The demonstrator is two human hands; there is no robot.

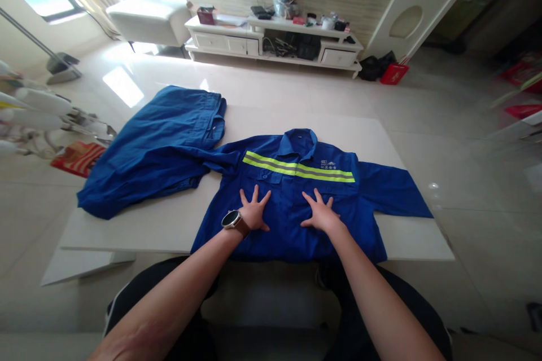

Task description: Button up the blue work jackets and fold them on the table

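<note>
A blue work jacket (283, 214) lies spread front side up, collar away from me, with a yellow and grey reflective stripe (296, 170) across its chest. My left hand (254, 211) rests on one side of the front, fingers spread, a watch (232, 219) on its wrist. On the other side of the front, my right hand (319, 213) lies with fingers apart below the stripe. Neither hand grips the cloth. One sleeve reaches out to the right; the other runs left onto folded blue trousers (169, 124).
The white table (423, 240) bears both garments, and its near edge is by my knees. A red patterned bag (78, 159) and a cluttered rack stand left. Beyond are a white TV cabinet (220, 42), a white padded seat (148, 17) and a red bag (394, 73) on the floor.
</note>
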